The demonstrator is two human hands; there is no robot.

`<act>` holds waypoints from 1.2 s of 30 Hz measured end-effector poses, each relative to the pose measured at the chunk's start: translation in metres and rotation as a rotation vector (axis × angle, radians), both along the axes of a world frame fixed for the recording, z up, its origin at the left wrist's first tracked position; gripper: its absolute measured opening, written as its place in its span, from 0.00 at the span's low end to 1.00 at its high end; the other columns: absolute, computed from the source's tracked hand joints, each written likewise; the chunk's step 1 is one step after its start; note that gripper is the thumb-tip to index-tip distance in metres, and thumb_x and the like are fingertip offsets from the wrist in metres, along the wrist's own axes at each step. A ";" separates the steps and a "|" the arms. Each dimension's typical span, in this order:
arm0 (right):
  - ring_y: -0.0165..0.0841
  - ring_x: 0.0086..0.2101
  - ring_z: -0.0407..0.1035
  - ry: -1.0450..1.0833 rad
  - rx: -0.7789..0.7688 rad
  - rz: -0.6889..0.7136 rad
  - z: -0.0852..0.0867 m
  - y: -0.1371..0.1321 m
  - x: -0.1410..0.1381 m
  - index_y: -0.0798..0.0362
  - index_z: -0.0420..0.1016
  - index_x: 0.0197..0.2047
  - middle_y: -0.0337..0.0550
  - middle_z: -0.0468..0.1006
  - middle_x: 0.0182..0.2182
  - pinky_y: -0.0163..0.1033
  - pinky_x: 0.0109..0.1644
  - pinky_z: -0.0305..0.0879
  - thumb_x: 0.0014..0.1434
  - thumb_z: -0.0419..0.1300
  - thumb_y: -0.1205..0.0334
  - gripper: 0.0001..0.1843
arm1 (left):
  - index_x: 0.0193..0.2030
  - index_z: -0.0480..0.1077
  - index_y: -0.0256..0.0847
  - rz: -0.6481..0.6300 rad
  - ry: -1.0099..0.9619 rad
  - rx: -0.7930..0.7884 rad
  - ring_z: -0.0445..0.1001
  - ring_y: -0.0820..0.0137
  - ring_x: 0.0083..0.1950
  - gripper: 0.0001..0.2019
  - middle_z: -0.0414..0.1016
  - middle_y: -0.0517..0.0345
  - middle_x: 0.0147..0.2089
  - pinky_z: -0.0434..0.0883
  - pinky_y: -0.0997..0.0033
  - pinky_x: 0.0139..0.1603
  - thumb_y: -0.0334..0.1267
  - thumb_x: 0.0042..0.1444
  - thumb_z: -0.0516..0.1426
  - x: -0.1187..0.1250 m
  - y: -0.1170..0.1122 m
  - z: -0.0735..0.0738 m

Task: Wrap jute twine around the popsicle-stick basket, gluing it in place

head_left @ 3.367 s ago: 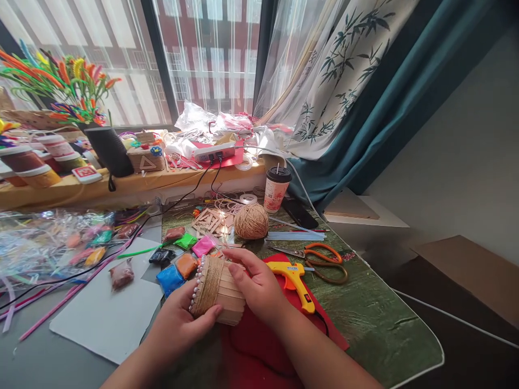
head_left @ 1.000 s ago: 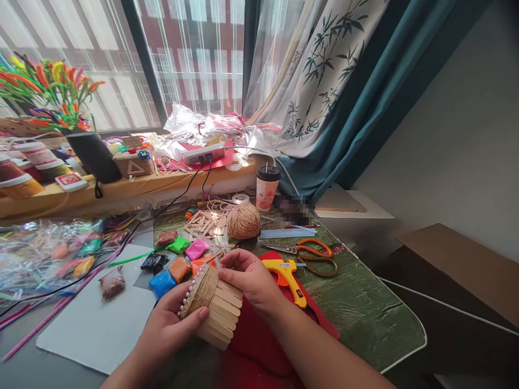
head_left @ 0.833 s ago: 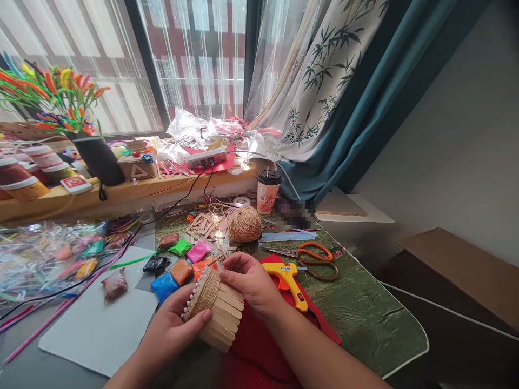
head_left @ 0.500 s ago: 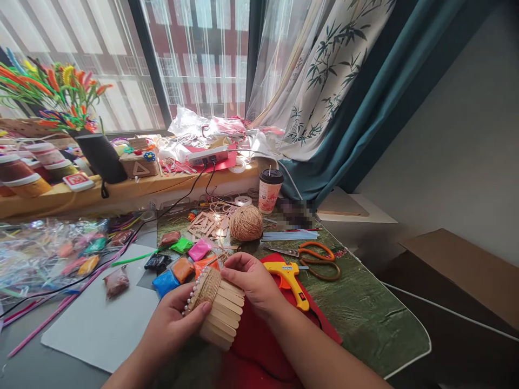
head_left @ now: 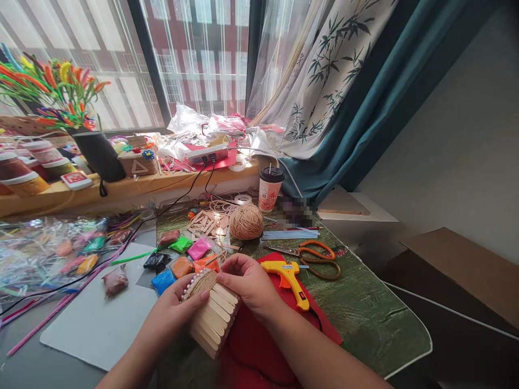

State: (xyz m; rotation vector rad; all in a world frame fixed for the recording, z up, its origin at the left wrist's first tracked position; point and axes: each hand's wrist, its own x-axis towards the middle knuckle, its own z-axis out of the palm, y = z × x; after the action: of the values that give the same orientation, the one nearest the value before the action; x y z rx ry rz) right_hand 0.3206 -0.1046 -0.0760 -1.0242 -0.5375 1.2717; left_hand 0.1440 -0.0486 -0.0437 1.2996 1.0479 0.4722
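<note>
Both hands hold a small holder made of craft sticks [head_left: 213, 317], with jute twine wound round its top and a row of white beads along the rim. My left hand [head_left: 174, 316] grips its left side, thumb lying across the sticks. My right hand [head_left: 249, 283] is closed on its upper right edge, fingers pinched at the twine band. The holder is tilted, its bottom end pointing toward me over a red felt sheet [head_left: 259, 346]. A ball of jute twine [head_left: 245, 221] lies just beyond.
A yellow glue gun [head_left: 291, 275] and orange-handled scissors [head_left: 318, 259] lie right of my hands. Coloured clay packets [head_left: 178, 259], loose craft sticks [head_left: 208, 222] and a lidded cup [head_left: 270, 189] sit behind. White paper [head_left: 97, 324], pipe cleaners and a cluttered windowsill are left.
The holder has tipped further, its lower end swinging down toward me. Both hands kept their grip and stayed over the red felt.
</note>
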 end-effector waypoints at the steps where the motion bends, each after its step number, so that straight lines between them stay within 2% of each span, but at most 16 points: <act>1: 0.30 0.30 0.71 0.005 0.000 0.016 -0.001 0.001 0.000 0.53 0.78 0.31 0.37 0.80 0.28 0.36 0.37 0.66 0.37 0.81 0.55 0.22 | 0.54 0.78 0.38 0.011 0.004 -0.006 0.83 0.50 0.48 0.31 0.87 0.48 0.46 0.78 0.62 0.43 0.52 0.46 0.71 0.000 0.000 0.001; 6: 0.31 0.34 0.74 0.034 0.037 0.074 -0.004 0.004 0.000 0.53 0.82 0.41 0.39 0.82 0.33 0.37 0.41 0.67 0.39 0.80 0.53 0.26 | 0.49 0.81 0.37 -0.022 -0.011 -0.061 0.84 0.52 0.43 0.26 0.88 0.49 0.41 0.78 0.64 0.40 0.51 0.46 0.70 -0.003 0.001 0.000; 9: 0.31 0.34 0.74 0.037 0.040 0.072 -0.003 0.004 -0.001 0.53 0.82 0.40 0.40 0.83 0.33 0.37 0.42 0.68 0.40 0.80 0.51 0.26 | 0.46 0.82 0.37 -0.066 -0.045 -0.033 0.84 0.54 0.41 0.24 0.88 0.49 0.40 0.78 0.65 0.39 0.51 0.46 0.70 -0.005 0.002 -0.003; 15: 0.31 0.32 0.73 0.020 0.040 0.007 0.004 0.000 0.002 0.52 0.81 0.31 0.39 0.82 0.30 0.37 0.41 0.68 0.40 0.80 0.53 0.19 | 0.44 0.84 0.41 -0.124 -0.039 0.274 0.83 0.52 0.46 0.16 0.88 0.51 0.44 0.79 0.65 0.45 0.48 0.51 0.68 -0.008 -0.005 -0.006; 20: 0.30 0.31 0.73 0.033 0.053 -0.031 0.000 0.000 0.006 0.52 0.83 0.31 0.39 0.83 0.30 0.36 0.39 0.68 0.41 0.80 0.55 0.17 | 0.45 0.85 0.44 -0.180 -0.050 0.471 0.83 0.52 0.44 0.13 0.88 0.51 0.45 0.80 0.65 0.45 0.44 0.54 0.68 -0.011 -0.007 -0.013; 24: 0.30 0.30 0.73 0.062 0.045 -0.060 -0.003 0.000 0.006 0.53 0.83 0.32 0.39 0.83 0.29 0.36 0.38 0.67 0.40 0.80 0.55 0.18 | 0.49 0.83 0.46 -0.235 -0.106 0.611 0.82 0.53 0.49 0.14 0.87 0.52 0.48 0.79 0.64 0.49 0.41 0.55 0.67 -0.011 -0.006 -0.015; 26: 0.29 0.30 0.72 0.069 0.050 -0.080 -0.002 0.000 0.006 0.53 0.82 0.32 0.39 0.82 0.28 0.35 0.37 0.67 0.40 0.80 0.55 0.18 | 0.49 0.82 0.45 -0.273 -0.143 0.672 0.82 0.53 0.50 0.13 0.86 0.52 0.47 0.78 0.64 0.51 0.38 0.56 0.67 -0.010 -0.006 -0.014; 29: 0.28 0.29 0.70 0.103 0.061 -0.086 0.000 0.000 0.006 0.54 0.80 0.31 0.37 0.80 0.28 0.34 0.36 0.65 0.39 0.81 0.57 0.19 | 0.41 0.81 0.44 -0.354 -0.208 0.779 0.80 0.58 0.44 0.06 0.83 0.54 0.39 0.77 0.67 0.49 0.34 0.56 0.66 -0.009 -0.004 -0.012; 31: 0.26 0.29 0.69 0.164 0.070 -0.067 0.002 0.000 0.008 0.53 0.79 0.36 0.34 0.78 0.27 0.33 0.36 0.64 0.37 0.82 0.60 0.23 | 0.38 0.80 0.43 -0.416 -0.242 0.828 0.78 0.60 0.42 0.03 0.80 0.55 0.37 0.76 0.68 0.47 0.33 0.57 0.65 -0.009 -0.003 -0.012; 34: 0.25 0.28 0.69 0.258 0.085 -0.037 0.005 0.001 0.010 0.49 0.75 0.51 0.30 0.77 0.27 0.33 0.37 0.64 0.37 0.82 0.63 0.37 | 0.41 0.79 0.43 -0.474 -0.255 0.852 0.76 0.60 0.43 0.04 0.79 0.54 0.38 0.74 0.66 0.48 0.33 0.58 0.64 -0.012 -0.002 -0.014; 36: 0.27 0.31 0.72 0.286 0.071 -0.008 0.007 0.001 0.011 0.50 0.73 0.54 0.33 0.80 0.30 0.34 0.41 0.66 0.37 0.82 0.63 0.40 | 0.42 0.78 0.44 -0.484 -0.257 0.871 0.75 0.60 0.44 0.05 0.78 0.55 0.38 0.72 0.66 0.50 0.33 0.59 0.63 -0.013 -0.003 -0.014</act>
State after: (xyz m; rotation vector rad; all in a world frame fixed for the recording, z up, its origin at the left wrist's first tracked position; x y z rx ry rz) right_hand 0.3317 -0.1039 -0.0692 -0.7675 -0.3550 1.3545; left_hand 0.1308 -0.0515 -0.0579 2.1157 0.2566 0.7315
